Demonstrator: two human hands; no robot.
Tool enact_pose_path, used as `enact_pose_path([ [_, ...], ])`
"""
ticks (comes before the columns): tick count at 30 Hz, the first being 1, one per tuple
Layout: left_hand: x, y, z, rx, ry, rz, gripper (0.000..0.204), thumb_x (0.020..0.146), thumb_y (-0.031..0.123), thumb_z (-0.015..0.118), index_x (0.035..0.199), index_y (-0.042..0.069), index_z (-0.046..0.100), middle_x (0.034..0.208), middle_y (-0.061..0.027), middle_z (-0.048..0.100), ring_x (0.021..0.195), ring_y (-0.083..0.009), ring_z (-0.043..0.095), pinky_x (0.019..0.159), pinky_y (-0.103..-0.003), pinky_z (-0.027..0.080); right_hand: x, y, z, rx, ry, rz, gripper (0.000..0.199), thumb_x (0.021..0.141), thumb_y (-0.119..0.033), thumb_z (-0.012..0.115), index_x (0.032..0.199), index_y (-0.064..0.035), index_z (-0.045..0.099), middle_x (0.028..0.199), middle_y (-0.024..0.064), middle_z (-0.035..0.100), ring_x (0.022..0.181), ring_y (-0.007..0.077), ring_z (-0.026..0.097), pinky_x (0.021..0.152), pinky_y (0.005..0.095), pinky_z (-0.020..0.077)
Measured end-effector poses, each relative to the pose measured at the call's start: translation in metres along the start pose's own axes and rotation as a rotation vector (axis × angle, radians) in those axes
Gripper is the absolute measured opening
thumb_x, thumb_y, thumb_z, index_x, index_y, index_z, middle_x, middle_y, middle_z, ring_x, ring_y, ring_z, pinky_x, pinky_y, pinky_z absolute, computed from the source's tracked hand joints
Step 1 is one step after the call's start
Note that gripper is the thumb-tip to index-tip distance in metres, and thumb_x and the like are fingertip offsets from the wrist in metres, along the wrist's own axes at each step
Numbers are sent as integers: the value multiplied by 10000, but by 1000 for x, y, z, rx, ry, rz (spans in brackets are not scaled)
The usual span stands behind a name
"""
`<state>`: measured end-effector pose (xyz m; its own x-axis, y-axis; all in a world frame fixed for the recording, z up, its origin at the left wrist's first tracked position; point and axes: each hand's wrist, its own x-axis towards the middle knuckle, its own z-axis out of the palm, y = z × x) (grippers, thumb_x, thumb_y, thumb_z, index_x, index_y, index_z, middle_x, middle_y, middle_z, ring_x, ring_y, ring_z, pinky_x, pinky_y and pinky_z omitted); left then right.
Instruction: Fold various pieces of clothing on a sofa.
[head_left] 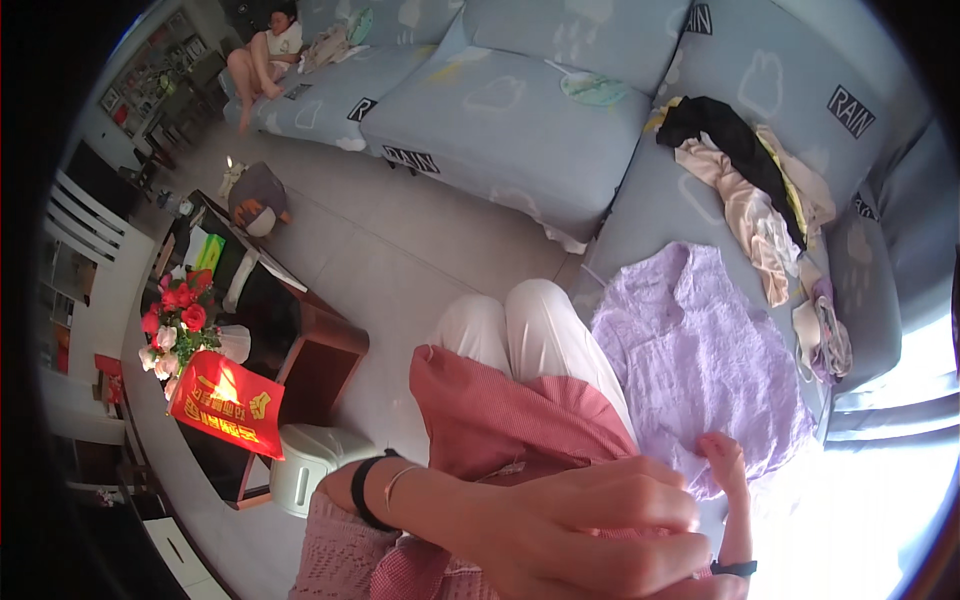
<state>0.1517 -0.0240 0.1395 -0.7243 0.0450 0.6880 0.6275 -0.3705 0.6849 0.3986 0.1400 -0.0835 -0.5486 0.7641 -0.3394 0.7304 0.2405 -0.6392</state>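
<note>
A lavender short-sleeved shirt (690,340) with a collar and a crinkled texture lies spread on the grey sofa seat, right of my knees. At its lower edge my right hand (722,462) has its fingers closed on the cloth. Large in the foreground, my left hand (590,525) crosses in front of my lap with its fingers curled; their tips and anything inside them are hidden. A black band and a thin bracelet are on my left wrist. Red checked cloth (520,405) covers my lap above white trousers (560,320).
More clothes (740,190), black and beige, lie crumpled along the sofa (500,110); a small purple-and-white bundle (822,330) is beside them. A person (275,50) sits at the far end. To the left are a dark table (330,350), flowers (180,315), a red bag (228,403) and a bin (312,462).
</note>
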Motion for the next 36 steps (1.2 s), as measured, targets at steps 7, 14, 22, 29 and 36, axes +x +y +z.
enact_pose_path([
  [7,37,-38,-47,-186,-571,444,297,858,378,650,1061,166,686,816,39,610,741,-96,577,894,-252,376,3,-11,5,-19,5,0,158,870,-103,584,929,3,686,736,103,673,672,154,634,637,299,496],
  [14,76,-27,-116,138,-424,566,330,810,370,722,1032,130,678,833,28,649,760,-135,580,997,-258,301,38,2,20,-129,-93,-67,196,874,-128,560,766,20,632,611,83,625,539,151,583,510,310,464],
  [22,43,-37,-217,533,-359,-419,73,837,40,613,908,30,627,806,-74,562,670,-174,562,597,-286,437,75,7,10,-45,-471,207,262,860,-162,579,715,54,613,586,109,621,482,186,600,458,303,490],
  [29,55,-208,-429,1074,22,-429,189,785,78,726,916,-13,625,815,-93,632,709,-178,599,668,-296,483,90,55,16,-59,-439,143,335,889,-220,564,675,34,606,560,109,611,432,178,571,396,304,445],
  [36,102,-272,-544,1528,245,-767,245,746,206,762,847,39,614,815,-199,664,817,-383,658,679,-456,499,104,108,9,-658,-412,-770,159,695,-180,656,837,-106,660,693,93,630,697,301,608,630,435,488],
])
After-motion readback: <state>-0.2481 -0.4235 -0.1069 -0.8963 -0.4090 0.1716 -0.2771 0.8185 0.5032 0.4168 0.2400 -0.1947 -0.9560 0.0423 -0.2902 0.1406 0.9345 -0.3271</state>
